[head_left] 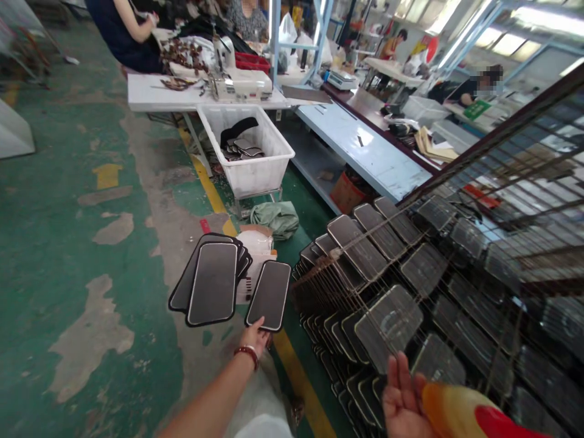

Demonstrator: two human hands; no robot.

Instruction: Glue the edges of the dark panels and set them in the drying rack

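My left hand, with a red bracelet at the wrist, grips the lower edge of a dark rounded-rectangle panel with light piping and a black border. Left of it lies a fanned stack of similar panels, on top of a white box or pack that is partly hidden. At the lower right, my right hand has its fingers stretched out, palm showing and nothing in it. It is close to a wire rack loaded with many more such panels. A yellow and red sleeve covers that forearm.
Ahead stands a white bin with dark pieces inside. Behind it, a sewing machine sits on a white table. A green cloth bundle lies on the floor. A blue-edged workbench runs rightward. Several people sit farther back.
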